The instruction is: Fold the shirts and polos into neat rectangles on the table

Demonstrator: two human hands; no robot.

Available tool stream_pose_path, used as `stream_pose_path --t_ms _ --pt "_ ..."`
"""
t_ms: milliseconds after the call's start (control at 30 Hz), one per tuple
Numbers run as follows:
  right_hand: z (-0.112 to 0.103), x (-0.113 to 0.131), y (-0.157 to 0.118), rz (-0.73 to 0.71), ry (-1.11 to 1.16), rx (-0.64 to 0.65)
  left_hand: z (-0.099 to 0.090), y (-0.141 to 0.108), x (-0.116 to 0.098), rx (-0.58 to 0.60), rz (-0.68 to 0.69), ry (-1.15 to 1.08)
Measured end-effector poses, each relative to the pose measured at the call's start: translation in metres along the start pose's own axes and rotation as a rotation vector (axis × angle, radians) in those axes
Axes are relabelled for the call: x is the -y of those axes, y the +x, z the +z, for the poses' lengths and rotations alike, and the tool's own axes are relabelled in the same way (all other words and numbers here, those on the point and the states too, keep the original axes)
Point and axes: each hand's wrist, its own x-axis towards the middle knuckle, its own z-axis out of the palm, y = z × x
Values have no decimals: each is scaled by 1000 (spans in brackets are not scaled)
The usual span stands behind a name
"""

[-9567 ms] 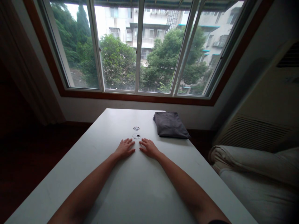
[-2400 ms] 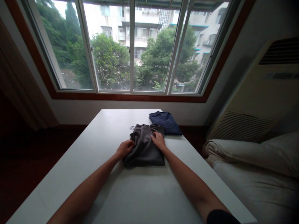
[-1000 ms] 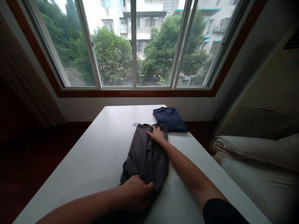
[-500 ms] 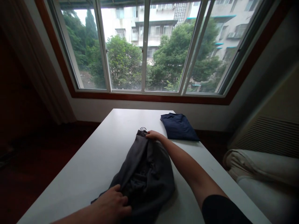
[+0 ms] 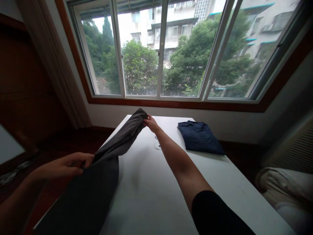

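Note:
A dark grey garment (image 5: pixel 97 182) is stretched over the left side of the white table (image 5: pixel 146 195), partly lifted off it. My right hand (image 5: pixel 151 123) pinches its far end near the table's back edge. At the left, my left hand (image 5: pixel 69 164) is closed on the garment's edge, nearer to me. The near part of the cloth hangs down toward the bottom of the view. A small clear ring-like item (image 5: pixel 157 146) lies on the table beside my right forearm.
A folded navy garment (image 5: pixel 201 137) rests at the table's back right corner. Behind the table is a wide window with a brown frame (image 5: pixel 176 105). Rolled pale bedding (image 5: pixel 286 186) is at the right, and a curtain (image 5: pixel 56 71) hangs at the left.
Both hands have moved left and up, lifting and stretching the grey garment. My left hand has closed on its edge. The ring-like item now lies apart from the cloth. The view has shifted left.

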Motion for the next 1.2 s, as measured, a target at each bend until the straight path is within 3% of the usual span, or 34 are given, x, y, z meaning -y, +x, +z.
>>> stream_pose_path --t_ms 67,167,267,367,467,567,633,700,767,900,1000,1100,1167,1200 --pt "-5 -12 -2 25 -234 69 8 9 11 10 -70 -93" --pt "-29 -32 -15 123 -656 43 27 29 28 -91 -111 -87" --pt "-73 -39 -34 179 -837 -64 45 45 42 -139 -111 -52" --pt "-128 -38 -60 242 -969 -232 62 58 47 -95 -91 -43" --pt "-180 -41 -89 314 -1097 -443 87 74 34 -21 -31 -58" --pt "-217 -49 -113 386 -1328 -670 117 92 9 84 5 -88" --pt "-234 -53 -123 385 -1379 -700 132 100 -3 254 -5 -57" --pt "-246 -50 -127 370 -1278 -718 137 102 -4 464 -64 4" --pt "-256 -41 -126 368 -1122 -761 133 101 6 562 -158 84" --pt "-267 -14 -120 332 -990 -834 107 94 35 503 -360 162" --pt "-259 6 -117 199 -940 -824 87 95 40 490 -351 48" --pt "-234 24 -120 30 -893 -689 77 105 33 369 -217 -2" --pt "-208 40 -132 -72 -853 -483 75 115 30 274 -168 -37" --pt "-194 49 -141 -148 -813 -296 77 122 31 219 -143 -54"
